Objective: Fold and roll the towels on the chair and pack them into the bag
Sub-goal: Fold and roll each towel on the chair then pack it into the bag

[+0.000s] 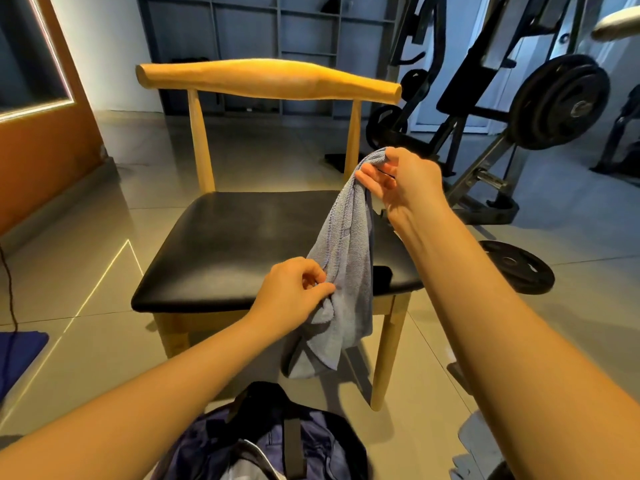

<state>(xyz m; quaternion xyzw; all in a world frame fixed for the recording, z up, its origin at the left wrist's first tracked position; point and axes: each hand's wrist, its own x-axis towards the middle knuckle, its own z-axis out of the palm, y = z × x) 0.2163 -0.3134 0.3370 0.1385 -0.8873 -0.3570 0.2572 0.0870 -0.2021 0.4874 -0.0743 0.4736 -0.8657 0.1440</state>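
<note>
While the right hand (pixel 401 181) is raised and pinches the top corner of the towel (pixel 346 254) between thumb and fingers, the left hand (pixel 294 292) is lower and pinches the long edge of the same cloth near its middle. So both hands are grasping the towel and neither is free. The towel hangs loose and bunched between them, in front of the right front corner of the chair (pixel 242 237), and its lower end falls below the edge of the seat.

I judge that the step in hand is to open the towel before the first fold. To do this well, the left hand should slide along the edge until it finds the second corner. Then both hands should pull apart so that the cloth becomes flat, and lay it on the black seat with the edges straight. A fold made on a bunched cloth will give an uneven roll.

The bag (pixel 263 441) lies on the floor just below, near the front of the chair, and its top looks open.

By count: two hands, one towel in view, one chair, one bag. Beyond the chair there is one loose weight plate (pixel 519 268) on the floor and one gym machine (pixel 485 98)
</note>
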